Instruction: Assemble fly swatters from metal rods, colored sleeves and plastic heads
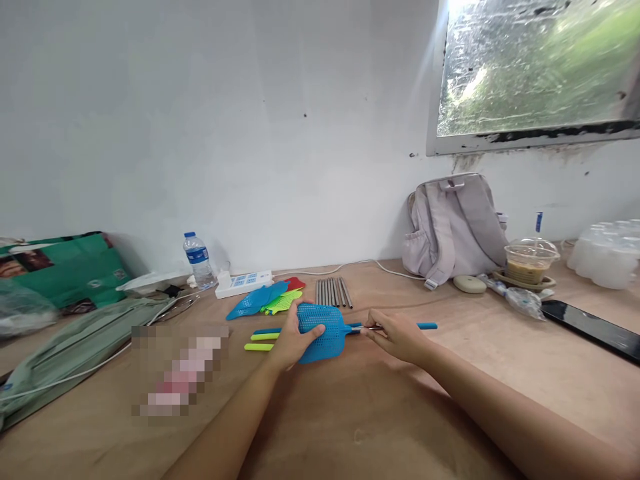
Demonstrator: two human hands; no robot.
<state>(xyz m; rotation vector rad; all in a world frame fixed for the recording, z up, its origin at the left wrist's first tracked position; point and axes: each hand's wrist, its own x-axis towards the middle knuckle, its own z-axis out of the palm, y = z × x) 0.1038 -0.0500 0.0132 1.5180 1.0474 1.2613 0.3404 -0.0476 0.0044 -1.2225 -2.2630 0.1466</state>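
Observation:
My left hand (pixel 293 340) grips the edge of a blue mesh fly-swatter head (pixel 325 330), holding it just above the wooden table (pixel 360 413). My right hand (pixel 397 333) pinches the thin metal rod at the head's neck; the rod ends in a blue handle (pixel 425 326) pointing right. Beyond the head lie loose swatter heads in blue (pixel 257 300), green (pixel 283 303) and red (pixel 295 283). A row of several metal rods (pixel 333 292) lies behind them. Loose blue and yellow-green handle sleeves (pixel 263 337) lie left of my left hand.
A water bottle (pixel 199 260) and a white power strip (pixel 245 283) stand at the wall. A grey backpack (pixel 453 227), an iced drink cup (pixel 529 263) and a dark phone (pixel 593 328) sit at right. Green bags (pixel 65 333) lie at left.

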